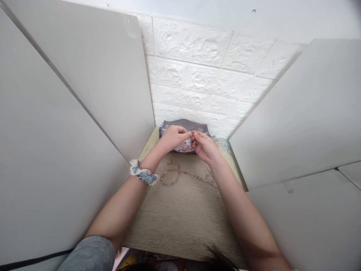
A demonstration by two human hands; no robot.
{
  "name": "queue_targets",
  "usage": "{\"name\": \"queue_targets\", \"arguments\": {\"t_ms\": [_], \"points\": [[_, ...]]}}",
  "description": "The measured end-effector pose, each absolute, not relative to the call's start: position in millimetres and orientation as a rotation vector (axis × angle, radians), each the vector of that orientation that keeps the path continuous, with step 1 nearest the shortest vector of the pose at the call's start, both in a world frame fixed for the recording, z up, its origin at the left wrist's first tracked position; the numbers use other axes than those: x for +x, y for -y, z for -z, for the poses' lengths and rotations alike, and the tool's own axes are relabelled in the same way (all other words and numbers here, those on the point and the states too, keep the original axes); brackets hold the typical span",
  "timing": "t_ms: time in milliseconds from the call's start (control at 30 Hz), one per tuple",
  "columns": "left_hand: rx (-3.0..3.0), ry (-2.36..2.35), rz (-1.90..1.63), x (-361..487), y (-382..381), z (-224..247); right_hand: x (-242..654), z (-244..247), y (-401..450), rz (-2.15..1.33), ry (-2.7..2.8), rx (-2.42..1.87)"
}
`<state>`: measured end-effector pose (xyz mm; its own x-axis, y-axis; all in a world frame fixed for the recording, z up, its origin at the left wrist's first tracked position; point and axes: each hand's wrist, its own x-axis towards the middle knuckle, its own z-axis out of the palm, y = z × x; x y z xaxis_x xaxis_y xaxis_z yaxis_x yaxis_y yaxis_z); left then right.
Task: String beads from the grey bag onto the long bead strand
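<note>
My left hand (174,136) and my right hand (205,147) meet fingertip to fingertip above a grey bag or pouch (184,123). Both pinch, thumb against finger, around something tiny and whitish that is too small to name. Below my fingers, many small pink and white beads (184,146) lie in the pouch. A strand of pale beads (194,175) stretches over the table between my forearms, with a loop of beads (170,183) at its left end. On my left wrist sits a blue scrunchie (143,174) with white lace edging, next to a metal chain bracelet.
Light blue stringy material, perhaps beads (222,143), lies right of the pouch. The narrow wooden table (180,226) ends at a white brick-patterned wall (197,79). Pale panels stand close on the left (107,75) and right (296,113).
</note>
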<state>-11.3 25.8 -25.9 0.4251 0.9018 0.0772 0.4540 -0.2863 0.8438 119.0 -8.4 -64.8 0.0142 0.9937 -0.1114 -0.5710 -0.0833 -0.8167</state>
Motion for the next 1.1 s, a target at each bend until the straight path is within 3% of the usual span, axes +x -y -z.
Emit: {"name": "queue_targets", "arguments": {"t_ms": [1100], "points": [[1.913, -1.162, -0.697, -11.4, -26.9, 29.5, 117.1, 66.5, 8.0, -1.427, 0.712, -0.896]]}}
